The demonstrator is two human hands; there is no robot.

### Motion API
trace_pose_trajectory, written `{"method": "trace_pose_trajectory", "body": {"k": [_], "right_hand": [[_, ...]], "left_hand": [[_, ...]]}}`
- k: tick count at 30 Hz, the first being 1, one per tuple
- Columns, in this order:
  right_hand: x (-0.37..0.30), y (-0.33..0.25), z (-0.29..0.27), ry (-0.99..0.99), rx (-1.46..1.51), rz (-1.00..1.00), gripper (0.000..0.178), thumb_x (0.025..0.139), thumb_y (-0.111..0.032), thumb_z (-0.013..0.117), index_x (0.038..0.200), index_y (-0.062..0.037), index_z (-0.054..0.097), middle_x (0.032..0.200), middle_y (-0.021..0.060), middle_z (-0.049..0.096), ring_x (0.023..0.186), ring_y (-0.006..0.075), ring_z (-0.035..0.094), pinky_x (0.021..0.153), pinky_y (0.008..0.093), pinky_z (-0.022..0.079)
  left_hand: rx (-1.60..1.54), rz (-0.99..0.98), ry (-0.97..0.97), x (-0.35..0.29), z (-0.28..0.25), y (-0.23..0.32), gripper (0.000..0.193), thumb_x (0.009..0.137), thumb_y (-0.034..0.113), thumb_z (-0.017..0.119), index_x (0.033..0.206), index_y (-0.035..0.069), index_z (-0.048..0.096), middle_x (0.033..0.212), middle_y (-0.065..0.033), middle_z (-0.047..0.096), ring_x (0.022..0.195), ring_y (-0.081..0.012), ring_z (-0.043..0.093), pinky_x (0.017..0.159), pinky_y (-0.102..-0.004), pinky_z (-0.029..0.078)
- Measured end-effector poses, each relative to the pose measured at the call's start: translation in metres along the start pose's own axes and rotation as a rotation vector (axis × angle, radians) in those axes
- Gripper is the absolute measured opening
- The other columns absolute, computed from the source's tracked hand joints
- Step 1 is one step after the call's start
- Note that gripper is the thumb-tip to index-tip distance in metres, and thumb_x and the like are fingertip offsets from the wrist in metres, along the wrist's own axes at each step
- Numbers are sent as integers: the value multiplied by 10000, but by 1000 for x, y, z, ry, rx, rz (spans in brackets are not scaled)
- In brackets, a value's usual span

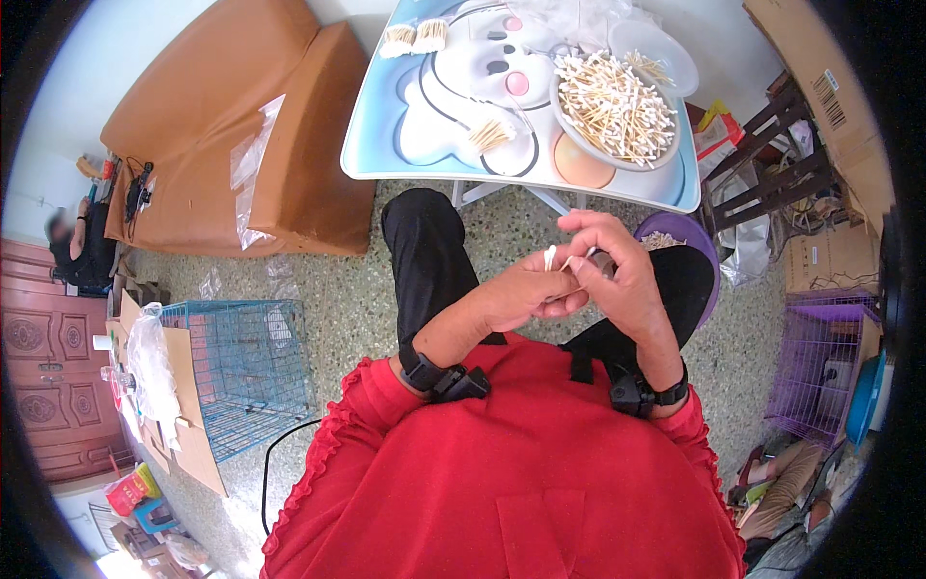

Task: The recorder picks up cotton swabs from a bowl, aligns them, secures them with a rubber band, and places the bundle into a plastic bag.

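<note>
the left hand (523,292) pinches a couple of cotton swabs (550,259), white tips showing, and the right hand (622,280) meets it, fingers bent, its grip too hidden to call! beyond, a bowl (583,149) heaped with swabs (617,106) sits on the cartoon-print table (381,145), small loose pile (491,135) to its left, two bundles (430,37) farther back.

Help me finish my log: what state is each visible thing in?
Left hand: closed on cotton swabs
Right hand: fingers bent, grip unclear
White bowl: heaped with swabs
Swab bundles: two, side by side
Table: unfolded, standing
Purple basin: partly hidden, pale pieces inside
Door: looks shut
</note>
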State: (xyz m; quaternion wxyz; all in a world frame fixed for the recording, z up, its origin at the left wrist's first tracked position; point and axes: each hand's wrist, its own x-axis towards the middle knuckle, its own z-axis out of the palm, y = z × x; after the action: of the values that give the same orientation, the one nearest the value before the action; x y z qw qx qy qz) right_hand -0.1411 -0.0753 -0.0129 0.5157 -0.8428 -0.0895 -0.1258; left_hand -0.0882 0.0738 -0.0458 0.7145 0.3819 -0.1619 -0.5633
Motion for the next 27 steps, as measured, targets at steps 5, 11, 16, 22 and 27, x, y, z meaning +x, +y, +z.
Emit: {"method": "trace_pose_trajectory", "body": {"k": [5,11,16,22,27], "right_hand": [[1,1,-2,11,-10,24,129,711,-28,580,839,-25,564,1061,134,588,1032,292,549,893,370,413],[2,0,-1,35,-25,-45,188,738,-108,617,915,-44,613,1098,134,587,1059,292,537,895,380,413],[2,1,1,28,-37,-84,117,741,-95,616,846,-44,603,1073,121,597,1055,281,540,888,369,417],[2,2,2,52,-37,-34,79,742,-62,588,812,-34,566,1040,124,602,1044,286,546,892,365,415],[2,4,0,76,-20,4,84,752,-51,573,833,-29,570,1034,127,602,1027,275,555,891,361,415]], "left_hand": [[-6,21,38,0,2,1,42,890,169,466,886,127,475,653,23,453,491,-23,352,415,-176,225],[107,-3,58,3,0,-7,130,908,189,440,811,107,470,630,27,441,492,-33,346,422,-191,230],[205,1,52,3,0,-8,212,931,257,436,791,99,464,631,28,436,498,-44,353,428,-199,247],[207,0,21,3,0,-9,233,936,307,443,830,100,462,638,26,444,497,-42,361,429,-193,260],[121,-34,46,4,-4,-8,122,926,198,457,869,95,490,678,12,461,527,-48,359,441,-187,264]]}}
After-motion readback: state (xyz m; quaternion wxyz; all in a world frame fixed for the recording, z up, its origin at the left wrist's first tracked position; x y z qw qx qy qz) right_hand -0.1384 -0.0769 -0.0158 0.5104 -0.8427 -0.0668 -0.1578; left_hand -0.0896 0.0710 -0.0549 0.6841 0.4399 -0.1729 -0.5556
